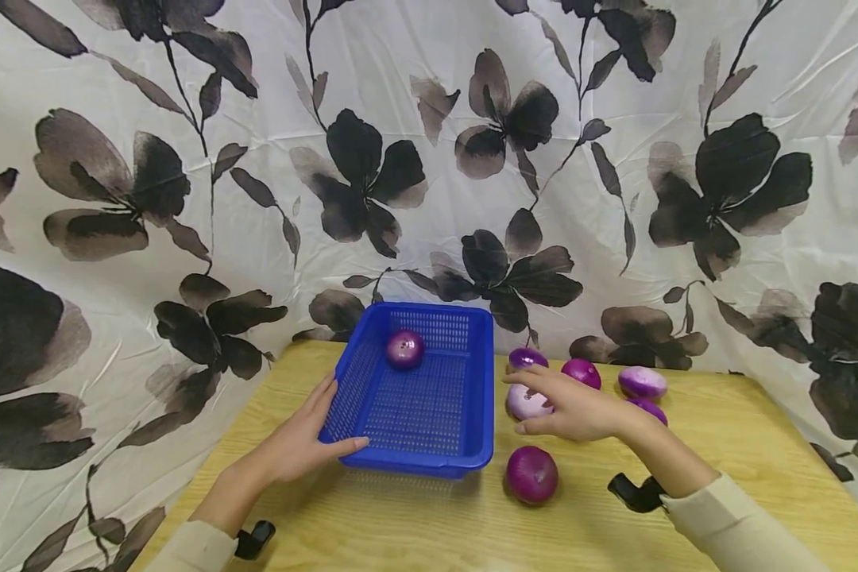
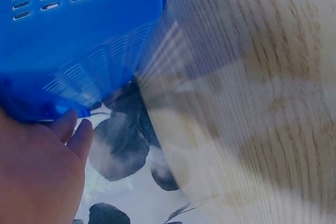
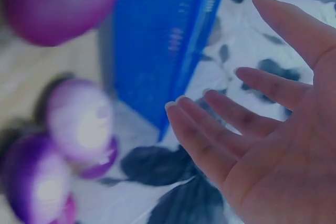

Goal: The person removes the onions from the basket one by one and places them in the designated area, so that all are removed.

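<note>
A blue plastic basket [image 1: 415, 459] with slotted walls stands on the table, one red onion [image 1: 405, 349] inside it near the far left corner. My left hand [image 1: 296, 441] holds the basket at its near left corner, thumb over the rim and fingers along the outer left wall. In the left wrist view, the fingertips [image 2: 80, 139] meet the basket's rim. My right hand [image 1: 579, 405] hovers right of the basket with spread fingers and nothing in it. Below it in the head view is a pale purple onion [image 1: 527, 403]. A darker onion [image 1: 532, 475] lies nearer.
More purple onions lie on the right, among them one at the back [image 1: 527, 359], a dark one [image 1: 581, 372] and a whitish one [image 1: 643, 383]. Behind the wooden table [image 1: 415, 532] hangs a floral cloth [image 1: 415, 262]. Black straps circle both wrists.
</note>
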A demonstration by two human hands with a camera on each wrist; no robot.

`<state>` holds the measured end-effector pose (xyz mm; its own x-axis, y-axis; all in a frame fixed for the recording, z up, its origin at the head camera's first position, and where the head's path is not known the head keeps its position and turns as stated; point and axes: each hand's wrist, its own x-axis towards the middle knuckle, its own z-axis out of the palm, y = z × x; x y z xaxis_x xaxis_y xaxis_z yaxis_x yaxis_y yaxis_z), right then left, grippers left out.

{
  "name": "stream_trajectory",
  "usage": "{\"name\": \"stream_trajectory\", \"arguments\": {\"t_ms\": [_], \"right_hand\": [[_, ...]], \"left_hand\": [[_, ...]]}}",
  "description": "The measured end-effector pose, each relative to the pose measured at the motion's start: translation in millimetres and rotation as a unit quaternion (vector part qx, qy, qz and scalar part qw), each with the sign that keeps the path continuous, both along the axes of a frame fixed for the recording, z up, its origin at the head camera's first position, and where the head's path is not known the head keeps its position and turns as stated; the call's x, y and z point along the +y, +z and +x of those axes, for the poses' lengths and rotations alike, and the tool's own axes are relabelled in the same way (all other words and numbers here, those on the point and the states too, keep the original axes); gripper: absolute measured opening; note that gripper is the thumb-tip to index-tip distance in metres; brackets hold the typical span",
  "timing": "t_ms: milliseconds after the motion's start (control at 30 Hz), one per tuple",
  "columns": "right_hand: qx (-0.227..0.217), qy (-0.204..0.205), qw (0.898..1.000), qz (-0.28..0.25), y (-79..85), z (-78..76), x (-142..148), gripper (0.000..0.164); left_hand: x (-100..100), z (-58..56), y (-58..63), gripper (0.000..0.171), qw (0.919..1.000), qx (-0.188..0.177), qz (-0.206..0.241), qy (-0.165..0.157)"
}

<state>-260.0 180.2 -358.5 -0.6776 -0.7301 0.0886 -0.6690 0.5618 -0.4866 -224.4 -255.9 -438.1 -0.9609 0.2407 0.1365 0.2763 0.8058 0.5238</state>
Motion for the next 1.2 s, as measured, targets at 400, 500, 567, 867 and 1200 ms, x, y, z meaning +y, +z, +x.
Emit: {"name": "stream_trajectory", "arguments": {"t_ms": [400, 500, 567, 867, 1200], "right_hand": [[-0.018, 0.034, 0.999, -0.016, 40.8, -46.9, -98.7, 0.074], [-0.017, 0.038, 0.999, 0.001, 38.8, -60.2, -125.2, 0.074], [-0.014, 0.042, 0.999, 0.016, 35.6, -69.4, -142.5, 0.073], [-0.035, 0.001, 0.999, 0.029, 16.0, -120.2, -186.9, 0.073], [-0.112, -0.094, 0.988, -0.052, -55.5, -147.9, -200.2, 0.085]], "left_hand": [[-9.7, 5.1, 6.0, 0.123, 0.9996, -0.028, 0.002, 0.006], [-12.1, 9.2, 4.6, 0.124, 0.9993, -0.037, -0.001, 0.003], [-13.5, 11.9, 3.2, 0.124, 0.999, -0.044, -0.004, 0.004], [-5.3, -2.2, 10.5, 0.124, 0.9992, -0.037, -0.014, -0.005], [-4.1, 0.2, 7.8, 0.122, 0.9986, -0.05, -0.012, -0.013]]}}
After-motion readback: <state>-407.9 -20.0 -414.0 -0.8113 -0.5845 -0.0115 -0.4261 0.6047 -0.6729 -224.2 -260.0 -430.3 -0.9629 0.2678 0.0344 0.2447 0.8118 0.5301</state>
